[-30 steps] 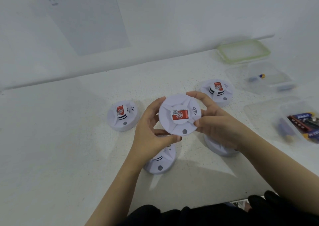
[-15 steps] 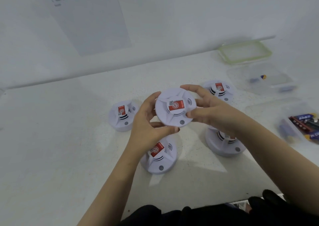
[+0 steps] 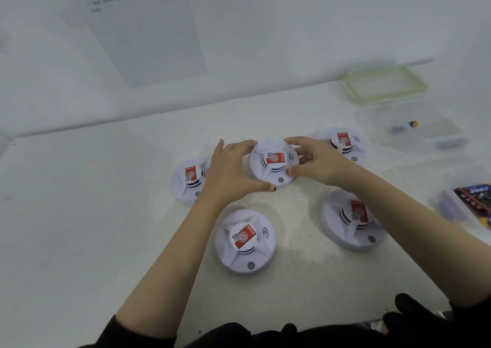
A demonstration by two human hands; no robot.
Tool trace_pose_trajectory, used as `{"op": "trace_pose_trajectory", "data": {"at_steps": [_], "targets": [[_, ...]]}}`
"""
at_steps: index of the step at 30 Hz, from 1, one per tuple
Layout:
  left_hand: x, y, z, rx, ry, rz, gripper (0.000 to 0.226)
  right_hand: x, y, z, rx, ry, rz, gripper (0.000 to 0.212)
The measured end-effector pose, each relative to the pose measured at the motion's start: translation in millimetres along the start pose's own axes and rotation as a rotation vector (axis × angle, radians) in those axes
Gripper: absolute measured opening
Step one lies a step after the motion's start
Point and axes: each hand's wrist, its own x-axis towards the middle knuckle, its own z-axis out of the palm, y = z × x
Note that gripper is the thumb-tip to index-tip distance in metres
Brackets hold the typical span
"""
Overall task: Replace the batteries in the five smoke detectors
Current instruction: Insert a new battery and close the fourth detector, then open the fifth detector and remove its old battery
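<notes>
While both hands were on the middle detector (image 3: 273,164), I could not tell whether it sat on the table (image 3: 106,214) or hung just above it. My left hand (image 3: 231,172) held its left rim, thumb curled round the near edge and fingers over the far side. My right hand (image 3: 318,165) pinched the right rim the same way. It lay label up, ringed by four more: left detector (image 3: 190,180), front detector (image 3: 245,241), front-right detector (image 3: 350,220) and back-right detector (image 3: 342,141).

These were the risks as I judged them. All five looked alike, so one set down among the rest could be taken for one not yet done, and a unit skipped or opened twice. The ring was tight, so a careless wrist could knock the left detector or the back-right detector, both just beside my knuckles. If the base had to twist off, a hold on the smooth rim alone might slip. The battery tub (image 3: 467,201) lay well apart on the right, and a reach for it could brush the front-right detector.
</notes>
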Motion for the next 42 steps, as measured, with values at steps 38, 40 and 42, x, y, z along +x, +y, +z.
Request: {"op": "trace_pose_trajectory", "data": {"at_steps": [38,40,42], "targets": [[-50,51,-28,-0.814,0.106,0.206,0.07,-57,-16,12,0.869,-0.2,-0.203,0.052],[-52,49,-26,-0.794,0.084,0.207,0.072,-60,-13,11,0.841,-0.191,-0.238,0.059],[-54,46,-24,-0.744,0.06,0.197,0.077,-61,-9,11,0.804,-0.158,-0.238,0.059]]}}
